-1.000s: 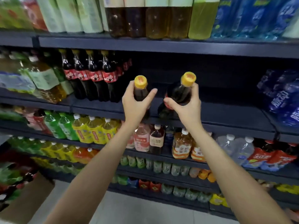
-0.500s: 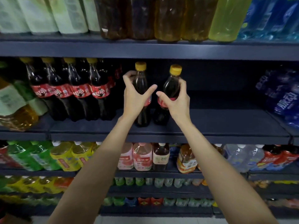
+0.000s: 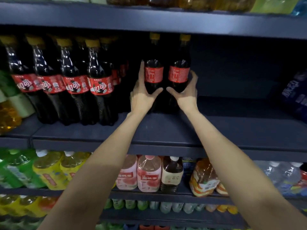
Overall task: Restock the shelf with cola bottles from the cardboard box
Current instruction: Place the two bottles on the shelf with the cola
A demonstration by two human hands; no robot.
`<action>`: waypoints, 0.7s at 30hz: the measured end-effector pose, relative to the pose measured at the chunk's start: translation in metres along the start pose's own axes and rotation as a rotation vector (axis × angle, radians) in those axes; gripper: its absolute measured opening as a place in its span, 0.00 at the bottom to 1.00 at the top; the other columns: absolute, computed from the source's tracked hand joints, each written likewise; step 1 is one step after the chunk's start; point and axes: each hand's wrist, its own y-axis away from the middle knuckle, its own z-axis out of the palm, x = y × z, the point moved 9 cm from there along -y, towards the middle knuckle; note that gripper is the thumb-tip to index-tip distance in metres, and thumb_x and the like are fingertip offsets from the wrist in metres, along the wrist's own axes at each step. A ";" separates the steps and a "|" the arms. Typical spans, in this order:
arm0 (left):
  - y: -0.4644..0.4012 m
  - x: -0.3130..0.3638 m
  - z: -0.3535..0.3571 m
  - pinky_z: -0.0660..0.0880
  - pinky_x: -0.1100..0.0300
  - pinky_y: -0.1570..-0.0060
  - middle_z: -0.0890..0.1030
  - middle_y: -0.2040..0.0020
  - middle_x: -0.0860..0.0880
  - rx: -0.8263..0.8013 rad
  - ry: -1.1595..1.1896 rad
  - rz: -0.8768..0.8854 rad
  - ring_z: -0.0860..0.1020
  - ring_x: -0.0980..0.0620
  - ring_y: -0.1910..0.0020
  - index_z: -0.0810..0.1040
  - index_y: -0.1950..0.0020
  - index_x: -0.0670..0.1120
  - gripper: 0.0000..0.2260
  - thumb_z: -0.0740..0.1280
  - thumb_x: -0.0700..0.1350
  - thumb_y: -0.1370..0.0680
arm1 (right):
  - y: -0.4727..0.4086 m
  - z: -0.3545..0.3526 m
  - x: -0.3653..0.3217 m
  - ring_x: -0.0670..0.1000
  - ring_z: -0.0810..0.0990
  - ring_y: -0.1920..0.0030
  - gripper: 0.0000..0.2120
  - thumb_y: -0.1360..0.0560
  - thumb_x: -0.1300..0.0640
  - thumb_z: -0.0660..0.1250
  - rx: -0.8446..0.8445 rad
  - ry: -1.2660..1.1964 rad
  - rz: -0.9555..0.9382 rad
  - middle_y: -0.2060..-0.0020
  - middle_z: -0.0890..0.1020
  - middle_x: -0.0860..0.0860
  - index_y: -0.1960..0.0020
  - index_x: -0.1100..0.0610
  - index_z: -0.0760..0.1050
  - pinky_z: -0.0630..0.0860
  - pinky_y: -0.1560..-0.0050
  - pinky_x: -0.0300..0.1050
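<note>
we have one cola bottle in each hand, both upright and pushed deep onto the dark shelf (image 3: 166, 130). our left hand (image 3: 142, 95) wraps the left bottle (image 3: 153, 75) just under its red label, fingers up its far side and thumb across the front. our right hand (image 3: 186, 93) grips the right bottle (image 3: 179, 74) the same way, fingers curled round its outer side. the two bottles stand just beside each other, labels nearly touching, and their bases look to be on or just above the shelf board; the shadow there keeps us from telling which. the stocked row of cola (image 3: 73, 83) stands to the left, with a narrow dark gap between it and our left bottle. the cardboard box is not in view.

the risks from here are small but real, we judge. if we let go before both bases sit flat, a bottle could rock and tip forward off the shelf or sideways into its neighbour. pulling our left fingers out of that tight gap could drag the bottle or knock the stocked row. the yellow caps sit close under the shelf above (image 3: 149, 19), so lifting to adjust could bump them. the labels also face away from the aisle, unlike the stocked row.
</note>
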 end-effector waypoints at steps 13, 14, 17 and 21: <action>-0.057 -0.059 0.048 0.65 0.47 0.34 0.60 0.24 0.43 0.089 0.041 -0.107 0.64 0.45 0.28 0.40 0.22 0.52 0.44 0.71 0.47 0.25 | -0.054 0.037 0.046 0.48 0.64 0.36 0.42 0.28 0.53 0.73 0.065 0.185 -0.030 0.32 0.63 0.59 0.24 0.54 0.51 0.60 0.38 0.35; -0.059 -0.061 0.049 0.65 0.48 0.34 0.60 0.24 0.43 0.052 0.042 -0.101 0.64 0.45 0.28 0.39 0.22 0.52 0.44 0.70 0.47 0.25 | -0.055 0.037 0.049 0.53 0.64 0.33 0.43 0.28 0.51 0.72 0.070 0.241 -0.012 0.31 0.63 0.59 0.23 0.52 0.49 0.62 0.36 0.43; -0.066 -0.060 0.056 0.67 0.47 0.36 0.60 0.24 0.43 -0.045 -0.004 -0.109 0.66 0.43 0.29 0.38 0.23 0.54 0.45 0.70 0.48 0.25 | -0.057 0.038 0.051 0.59 0.63 0.29 0.45 0.27 0.51 0.71 0.039 0.289 0.040 0.28 0.61 0.59 0.22 0.50 0.44 0.64 0.32 0.58; -0.069 -0.061 0.060 0.71 0.45 0.42 0.65 0.27 0.43 -0.107 -0.141 -0.161 0.71 0.38 0.35 0.38 0.23 0.57 0.42 0.67 0.53 0.24 | -0.056 0.036 0.046 0.55 0.64 0.29 0.44 0.26 0.59 0.70 0.008 0.202 0.018 0.26 0.61 0.56 0.22 0.49 0.43 0.63 0.30 0.52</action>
